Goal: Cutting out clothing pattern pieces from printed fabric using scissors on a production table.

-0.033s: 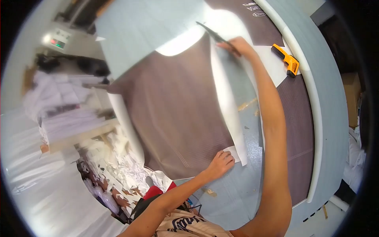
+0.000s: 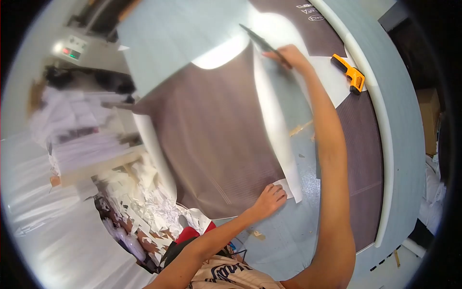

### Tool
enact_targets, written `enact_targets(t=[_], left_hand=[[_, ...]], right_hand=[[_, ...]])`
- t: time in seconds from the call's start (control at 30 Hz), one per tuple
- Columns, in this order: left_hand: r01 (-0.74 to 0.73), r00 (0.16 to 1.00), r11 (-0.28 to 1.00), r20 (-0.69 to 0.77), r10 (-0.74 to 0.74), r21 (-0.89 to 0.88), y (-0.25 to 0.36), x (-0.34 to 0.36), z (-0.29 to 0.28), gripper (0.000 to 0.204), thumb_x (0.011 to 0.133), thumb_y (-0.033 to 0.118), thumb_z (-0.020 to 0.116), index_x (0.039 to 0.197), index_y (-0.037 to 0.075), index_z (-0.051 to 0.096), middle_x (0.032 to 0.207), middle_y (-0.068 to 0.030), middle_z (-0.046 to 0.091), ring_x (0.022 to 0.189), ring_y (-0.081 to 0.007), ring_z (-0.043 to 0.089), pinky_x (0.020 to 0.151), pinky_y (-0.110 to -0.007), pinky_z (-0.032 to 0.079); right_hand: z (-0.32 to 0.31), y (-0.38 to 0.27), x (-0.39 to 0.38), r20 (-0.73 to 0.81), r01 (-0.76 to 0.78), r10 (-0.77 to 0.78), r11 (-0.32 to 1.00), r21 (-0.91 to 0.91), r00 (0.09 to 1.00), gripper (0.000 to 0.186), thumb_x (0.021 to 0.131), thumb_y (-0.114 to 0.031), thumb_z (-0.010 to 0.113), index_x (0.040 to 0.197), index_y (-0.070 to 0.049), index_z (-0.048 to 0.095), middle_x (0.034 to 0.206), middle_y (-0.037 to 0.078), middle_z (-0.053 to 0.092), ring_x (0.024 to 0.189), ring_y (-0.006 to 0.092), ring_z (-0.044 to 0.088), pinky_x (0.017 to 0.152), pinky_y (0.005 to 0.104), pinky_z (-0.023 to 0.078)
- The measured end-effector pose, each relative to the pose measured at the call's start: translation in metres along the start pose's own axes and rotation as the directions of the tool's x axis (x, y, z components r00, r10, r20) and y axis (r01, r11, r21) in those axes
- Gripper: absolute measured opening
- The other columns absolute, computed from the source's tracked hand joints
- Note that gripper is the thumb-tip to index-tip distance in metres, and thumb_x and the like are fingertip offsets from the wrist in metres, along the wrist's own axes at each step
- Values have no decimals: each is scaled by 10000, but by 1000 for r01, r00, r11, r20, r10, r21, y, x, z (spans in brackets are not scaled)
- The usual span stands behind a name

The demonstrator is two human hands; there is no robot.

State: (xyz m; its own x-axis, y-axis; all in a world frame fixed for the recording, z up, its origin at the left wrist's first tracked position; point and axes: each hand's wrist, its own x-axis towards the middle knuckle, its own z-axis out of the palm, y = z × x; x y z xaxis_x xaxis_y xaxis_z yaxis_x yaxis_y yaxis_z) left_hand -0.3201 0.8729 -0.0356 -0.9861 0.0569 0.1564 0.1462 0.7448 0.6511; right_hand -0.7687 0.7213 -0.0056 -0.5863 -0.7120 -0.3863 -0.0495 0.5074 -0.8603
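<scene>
A large brown sheet (image 2: 216,130) with white edging lies across the grey-blue table. At its near right corner my left hand (image 2: 270,200) rests with curled fingers, closed on the edge beside a small white slip (image 2: 285,185). Farther off, my right hand (image 2: 291,58) is wrapped round a long, dark, pointed blade (image 2: 260,41); its handle is hidden, so I cannot tell whether it is scissors or a knife. The blade's tip points away and to the left, above the sheet's far right corner. A white strip (image 2: 272,115) runs along the sheet's right side.
A yellow and black gun-shaped handheld device (image 2: 355,77) lies at the right on more sheet material. A long white roll edge (image 2: 380,130) curves along that side. To the left, white scraps (image 2: 149,202) are heaped below the table edge, near stacked pale sheets (image 2: 86,149).
The blade in my right hand has shifted very slightly, its tip a little farther away. My left hand has hardly moved.
</scene>
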Motion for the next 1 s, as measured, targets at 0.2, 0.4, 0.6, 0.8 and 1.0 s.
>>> enact_targets(t=[0.2, 0.4, 0.6, 0.8, 1.0], left_hand=[[42, 994, 999, 97, -42, 0, 4, -19, -24, 321, 828, 230, 707, 1091, 62, 628, 1311, -156, 557, 1317, -365, 471, 1150, -562, 327], [-68, 994, 998, 80, 68, -7, 3, 0, -40, 429, 911, 305, 654, 1266, 69, 607, 1411, -207, 504, 1394, -388, 410, 1211, -586, 232], [-269, 958, 954, 142, 250, 130, -1, -21, -23, 428, 846, 296, 698, 1233, 127, 629, 1383, -122, 557, 1347, -300, 469, 1208, -559, 252], [-460, 787, 888, 457, 416, -16, 27, -97, 13, 364, 841, 279, 695, 1197, 211, 716, 1413, -49, 572, 1413, -273, 407, 1193, -495, 295], [-680, 451, 697, 620, 642, -227, 57, -177, -7, 588, 861, 228, 631, 1444, 255, 562, 1446, -126, 542, 1378, -362, 462, 1183, -496, 321]], right_hand=[[43, -18, -77, -310, 72, -84, 996, -50, 947, 386, 853, -372, 812, 704, -35, 701, 530, -37, 454, 449, 83, 401, 447, 285, 315], [75, -37, -313, -484, 156, -67, 977, 146, 873, 304, 897, -149, 791, 690, -53, 590, 536, -44, 467, 456, 35, 423, 420, 245, 290], [157, 29, -455, -365, -26, 193, 909, 415, 911, 148, 921, -100, 750, 897, 8, 652, 784, 27, 652, 660, 83, 592, 583, 235, 458], [210, 3, -495, -210, -107, 214, 897, 428, 954, 168, 918, -68, 754, 979, 51, 652, 1150, 152, 734, 977, 124, 672, 899, 272, 530], [293, 12, -539, -53, -156, 214, 839, 522, 975, 159, 966, -73, 700, 983, 33, 582, 1328, 209, 648, 1250, 226, 610, 1022, 312, 499]])
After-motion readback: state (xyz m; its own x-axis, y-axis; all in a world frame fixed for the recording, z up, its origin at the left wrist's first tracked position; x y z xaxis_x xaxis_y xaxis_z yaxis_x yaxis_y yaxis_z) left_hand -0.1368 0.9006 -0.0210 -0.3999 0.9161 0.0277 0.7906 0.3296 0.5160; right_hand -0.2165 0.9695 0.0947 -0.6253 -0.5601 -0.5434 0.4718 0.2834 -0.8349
